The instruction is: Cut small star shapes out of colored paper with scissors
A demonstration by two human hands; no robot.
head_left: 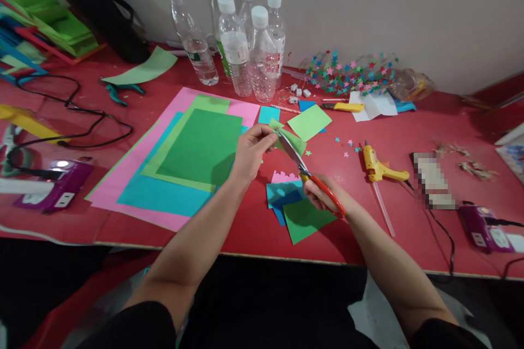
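Observation:
My left hand [254, 151] pinches a small piece of green paper [297, 142] by its left end, above the red table. In my right hand [317, 191] is a pair of scissors [301, 164] with red-orange handles. Their blades point up and to the left, over the green paper, with the tips close to my left fingertips. Just below lie pink, blue and green paper pieces [308, 221], the pink one with a notched edge. A light green rectangle of paper [310, 123] lies just beyond the held piece. My right fingers are partly hidden by the handles.
Stacked coloured sheets [200, 144] lie to the left. Several plastic bottles [262, 54] stand at the back. Star cutouts [350, 73], a yellow box cutter [347, 107], a yellow glue gun [382, 168] and a purple power strip [485, 227] are on the right.

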